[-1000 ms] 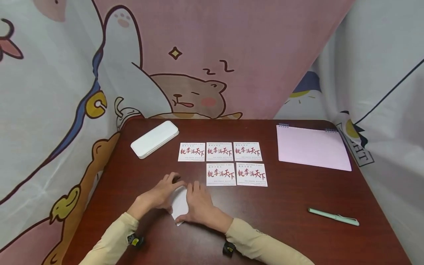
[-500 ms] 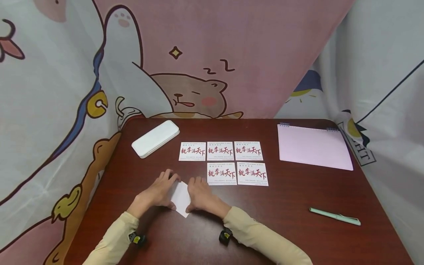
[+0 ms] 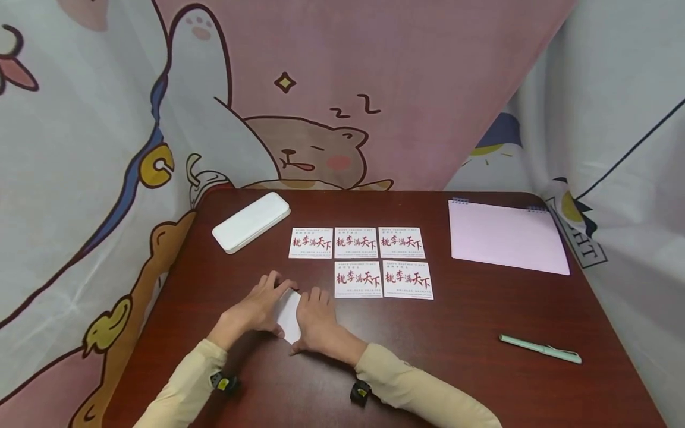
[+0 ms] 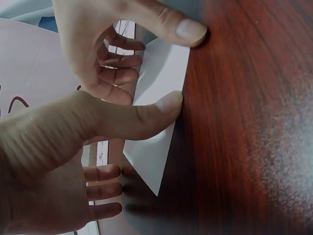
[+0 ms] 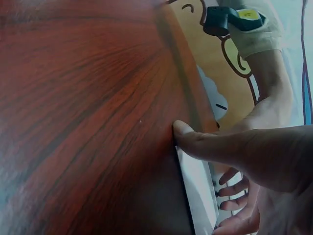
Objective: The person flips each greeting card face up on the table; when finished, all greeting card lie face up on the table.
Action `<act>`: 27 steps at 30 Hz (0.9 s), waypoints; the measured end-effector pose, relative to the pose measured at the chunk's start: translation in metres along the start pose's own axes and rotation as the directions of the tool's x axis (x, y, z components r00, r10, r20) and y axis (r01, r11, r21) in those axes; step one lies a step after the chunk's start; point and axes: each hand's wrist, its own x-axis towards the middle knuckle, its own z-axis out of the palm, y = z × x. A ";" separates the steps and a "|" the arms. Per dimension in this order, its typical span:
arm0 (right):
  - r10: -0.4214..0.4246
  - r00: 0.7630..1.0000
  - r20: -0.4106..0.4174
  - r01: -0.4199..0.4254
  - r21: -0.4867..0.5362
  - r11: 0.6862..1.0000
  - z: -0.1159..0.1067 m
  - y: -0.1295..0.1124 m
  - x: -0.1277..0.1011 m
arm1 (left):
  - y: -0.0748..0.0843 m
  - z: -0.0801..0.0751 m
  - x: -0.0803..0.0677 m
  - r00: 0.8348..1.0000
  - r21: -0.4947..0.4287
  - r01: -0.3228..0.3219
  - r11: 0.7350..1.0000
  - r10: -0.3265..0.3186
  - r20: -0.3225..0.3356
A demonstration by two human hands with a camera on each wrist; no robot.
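Note:
A folded piece of white paper [image 3: 289, 316] with pointed ends stands between both hands, close over the dark red table [image 3: 439, 368]. My left hand [image 3: 261, 303] holds its left part, and in the left wrist view the left thumb [image 4: 168, 104] lies across its near edge. From the other side my right hand [image 3: 317, 321] grips the paper, thumb at the near edge and fingers curled at the far edge. In the right wrist view the paper [image 5: 198, 183] shows as a narrow strip under a thumb. The hands cover parts of both its sides.
Several square white cards [image 3: 310, 244] with red lettering lie in two rows beyond the hands. A white case [image 3: 251, 223] lies at the back left. A pink spiral notebook [image 3: 508, 238] and a pale green pen [image 3: 540, 349] lie on the right. Printed cloth surrounds the table.
The paper first moved slightly away from the body and turned, with both hands on it. Over the last half second the right hand shifted left, covering more of it.

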 end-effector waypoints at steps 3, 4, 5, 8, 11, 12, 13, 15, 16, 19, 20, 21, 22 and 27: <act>0.034 0.999 -0.004 -0.034 0.037 0.999 0.002 -0.004 0.002 | 0.001 -0.002 -0.001 1.000 0.001 -0.002 1.000 0.002 -0.006; 0.047 0.999 -0.005 -0.046 0.056 0.997 0.002 -0.005 0.003 | 0.001 -0.002 -0.001 1.000 0.005 -0.006 1.000 0.006 -0.010; 0.057 0.998 -0.002 -0.057 0.076 0.995 0.002 -0.005 0.004 | 0.001 -0.002 -0.002 1.000 0.009 -0.010 1.000 0.010 -0.015; 0.070 0.997 0.011 -0.071 0.117 0.991 0.000 -0.006 0.007 | 0.001 -0.002 -0.002 1.000 0.017 -0.014 1.000 0.014 -0.022; 0.072 0.997 0.012 -0.073 0.141 0.987 -0.001 -0.005 0.009 | 0.001 -0.003 -0.004 1.000 0.018 -0.001 1.000 0.001 -0.018; 0.070 0.997 0.011 -0.071 0.144 0.987 -0.001 -0.005 0.010 | 0.001 -0.003 -0.004 1.000 0.016 0.004 1.000 -0.003 -0.017; 0.067 0.998 0.012 -0.069 0.147 0.987 -0.002 -0.005 0.011 | 0.000 -0.003 -0.005 1.000 0.011 0.010 1.000 -0.010 -0.014; 0.061 0.998 0.008 -0.062 0.175 0.983 -0.002 -0.004 0.012 | 0.000 -0.003 -0.006 1.000 0.002 0.020 1.000 -0.020 -0.012; 0.050 0.999 0.005 -0.050 0.183 0.982 -0.003 -0.003 0.012 | 0.000 -0.002 -0.007 1.000 -0.003 0.023 1.000 -0.023 -0.015; 0.001 1.000 -0.014 0.002 0.229 0.973 -0.006 0.003 0.013 | -0.002 0.000 -0.007 0.999 -0.030 0.015 0.999 -0.017 -0.049; -0.014 1.000 -0.022 0.019 0.251 0.968 -0.008 0.005 0.013 | -0.002 0.000 -0.007 0.997 -0.032 0.008 0.999 -0.010 -0.074; -0.041 0.998 -0.042 0.051 0.272 0.961 -0.009 0.009 0.013 | -0.003 0.001 -0.007 0.994 -0.031 -0.004 1.000 0.001 -0.108; -0.072 0.995 -0.071 0.089 0.278 0.957 -0.011 0.013 0.013 | -0.003 0.000 -0.006 0.988 -0.024 -0.022 0.999 0.018 -0.151; -0.193 0.942 -0.275 0.266 0.258 0.929 -0.021 0.029 0.008 | -0.003 -0.010 -0.008 0.929 0.059 -0.090 0.994 0.105 -0.354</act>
